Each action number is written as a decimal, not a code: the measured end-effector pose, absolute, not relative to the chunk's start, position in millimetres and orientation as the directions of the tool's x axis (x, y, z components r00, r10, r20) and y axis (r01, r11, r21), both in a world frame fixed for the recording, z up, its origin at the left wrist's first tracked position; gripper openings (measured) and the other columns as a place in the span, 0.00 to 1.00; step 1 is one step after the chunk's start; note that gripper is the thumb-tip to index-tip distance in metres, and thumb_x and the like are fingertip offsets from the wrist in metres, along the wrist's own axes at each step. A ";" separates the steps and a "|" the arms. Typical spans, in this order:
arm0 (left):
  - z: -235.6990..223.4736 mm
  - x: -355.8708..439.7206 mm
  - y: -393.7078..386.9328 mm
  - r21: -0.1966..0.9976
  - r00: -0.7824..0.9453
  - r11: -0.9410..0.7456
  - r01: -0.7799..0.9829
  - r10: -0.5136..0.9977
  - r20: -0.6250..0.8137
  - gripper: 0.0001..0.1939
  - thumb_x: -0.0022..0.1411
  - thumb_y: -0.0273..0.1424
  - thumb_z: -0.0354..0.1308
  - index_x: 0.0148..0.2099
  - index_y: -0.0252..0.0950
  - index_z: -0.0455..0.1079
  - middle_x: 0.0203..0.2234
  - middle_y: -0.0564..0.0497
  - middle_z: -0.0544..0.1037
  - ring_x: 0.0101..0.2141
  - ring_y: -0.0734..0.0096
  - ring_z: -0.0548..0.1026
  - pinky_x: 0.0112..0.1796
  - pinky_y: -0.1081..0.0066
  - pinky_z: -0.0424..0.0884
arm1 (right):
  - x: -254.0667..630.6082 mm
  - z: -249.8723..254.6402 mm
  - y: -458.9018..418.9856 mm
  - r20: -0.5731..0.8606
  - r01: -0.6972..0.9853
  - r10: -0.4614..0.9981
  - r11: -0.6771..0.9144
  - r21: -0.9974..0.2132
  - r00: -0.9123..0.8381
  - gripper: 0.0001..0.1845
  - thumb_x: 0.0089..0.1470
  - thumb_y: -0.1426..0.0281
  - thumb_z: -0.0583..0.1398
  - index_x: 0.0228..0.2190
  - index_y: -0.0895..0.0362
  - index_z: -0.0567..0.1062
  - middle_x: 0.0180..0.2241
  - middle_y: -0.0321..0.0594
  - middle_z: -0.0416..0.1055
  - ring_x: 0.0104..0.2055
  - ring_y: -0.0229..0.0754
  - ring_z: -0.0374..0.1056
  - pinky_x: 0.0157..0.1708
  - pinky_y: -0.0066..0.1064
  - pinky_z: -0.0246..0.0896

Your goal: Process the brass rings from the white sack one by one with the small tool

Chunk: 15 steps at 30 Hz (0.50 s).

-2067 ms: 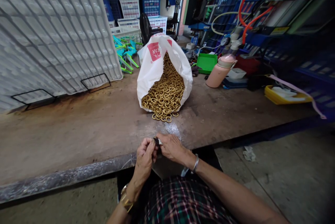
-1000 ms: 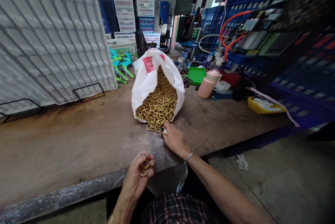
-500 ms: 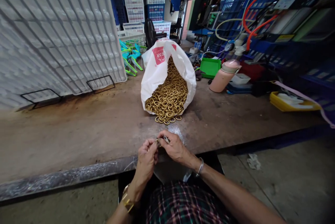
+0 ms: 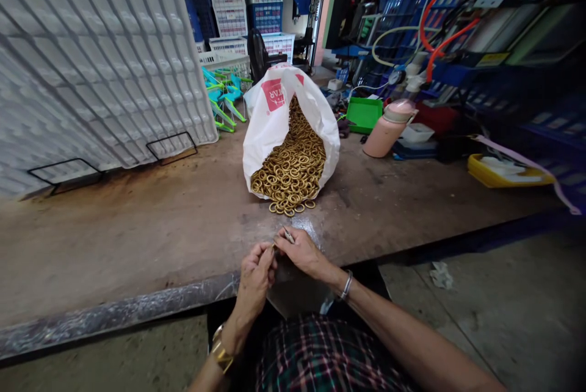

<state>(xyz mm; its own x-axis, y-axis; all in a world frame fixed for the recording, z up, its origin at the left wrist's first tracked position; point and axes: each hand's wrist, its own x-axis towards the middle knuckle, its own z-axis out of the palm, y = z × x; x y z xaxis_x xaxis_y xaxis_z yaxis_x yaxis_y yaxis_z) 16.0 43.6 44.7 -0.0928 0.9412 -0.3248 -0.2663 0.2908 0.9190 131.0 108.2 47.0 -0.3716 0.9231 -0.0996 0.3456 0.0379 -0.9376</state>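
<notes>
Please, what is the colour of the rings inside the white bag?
The rings are a brassy gold, seen in the head view.

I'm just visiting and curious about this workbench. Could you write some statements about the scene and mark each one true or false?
1. The white bag has gold-coloured rings in it. True.
2. Every ring is inside the bag. False: several lie on the table in front of its opening.
3. The left hand and the right hand are far apart. False: they are close together.
4. The right hand holds a slim object. True.
5. The pink bottle is left of the bag. False: it is to the right.
</notes>
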 end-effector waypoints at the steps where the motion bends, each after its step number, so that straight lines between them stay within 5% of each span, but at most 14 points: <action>1: 43.8 15.5 43.6 0.918 -0.082 0.291 -0.271 0.943 -0.323 0.15 0.55 0.44 0.53 0.32 0.36 0.62 0.18 0.60 0.62 0.14 0.84 0.55 0.16 0.81 0.50 | 130.7 47.4 108.2 -0.096 0.347 0.924 0.042 -0.937 -0.371 0.10 0.49 0.67 0.53 0.20 0.58 0.66 0.18 0.29 0.58 0.22 0.31 0.53 0.23 0.23 0.47; 15: 45.7 15.1 42.6 0.912 -0.064 0.309 -0.271 0.939 -0.337 0.15 0.56 0.43 0.53 0.32 0.35 0.61 0.19 0.59 0.63 0.16 0.85 0.56 0.16 0.82 0.51 | 130.1 50.8 107.6 -0.062 0.291 0.907 0.069 -0.954 -0.418 0.11 0.51 0.70 0.51 0.22 0.59 0.68 0.19 0.30 0.62 0.23 0.32 0.58 0.25 0.22 0.51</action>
<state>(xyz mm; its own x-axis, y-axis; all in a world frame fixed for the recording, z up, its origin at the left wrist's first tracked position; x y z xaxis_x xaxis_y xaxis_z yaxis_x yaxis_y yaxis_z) 15.1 42.6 45.7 -0.0645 0.9392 -0.3374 -0.2707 0.3089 0.9117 130.1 107.6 50.8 -0.4175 0.9066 -0.0618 0.2915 0.0691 -0.9541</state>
